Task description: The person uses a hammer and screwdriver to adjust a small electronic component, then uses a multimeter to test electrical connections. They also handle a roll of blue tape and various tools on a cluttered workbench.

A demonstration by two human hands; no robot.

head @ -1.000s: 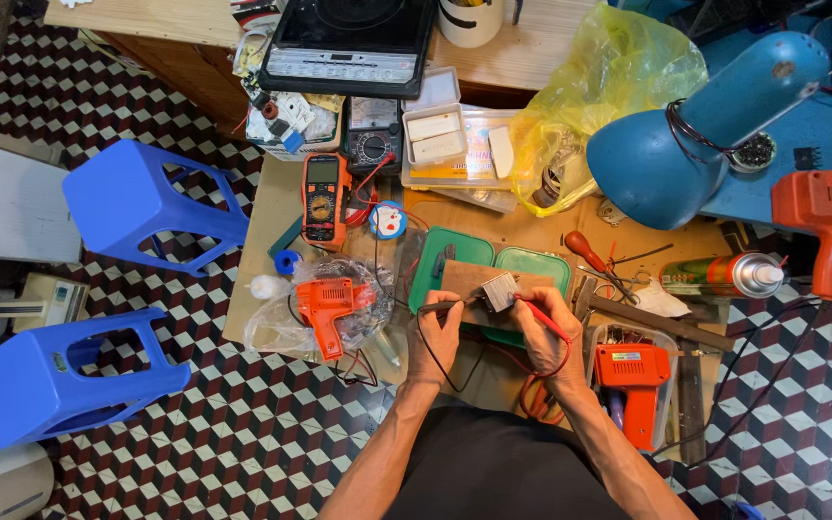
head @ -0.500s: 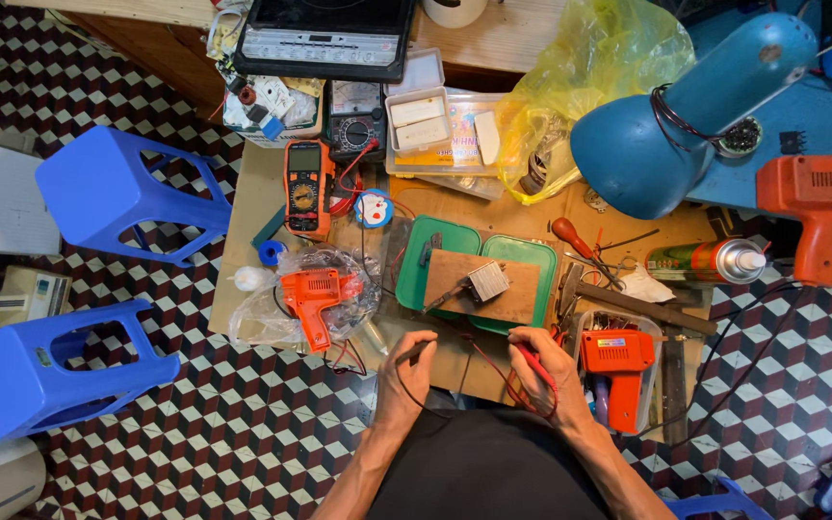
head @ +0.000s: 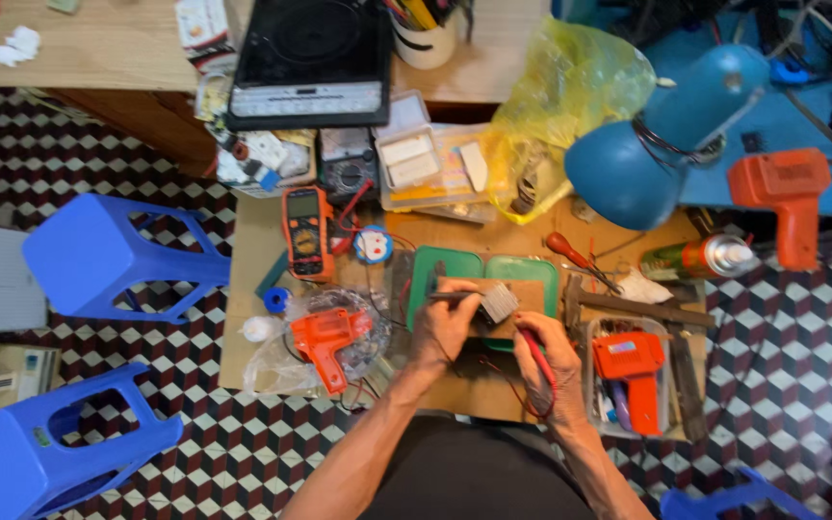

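your left fingers (head: 447,306) pinch a thin black probe (head: 453,297) against the small grey finned metal block (head: 499,301) on the brown wooden board (head: 528,292), while your right hand (head: 549,366) grips a red probe (head: 534,353) low beside it, ready.

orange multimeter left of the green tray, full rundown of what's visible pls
The orange multimeter lies flat, face up, on the wooden bench, long axis running away from the person. It looks like a plastic case with a dark face, a small screen at the far end and a round dial below. Red lead wires trail off its right side. Neither hand touches it; the left hand is nearest.
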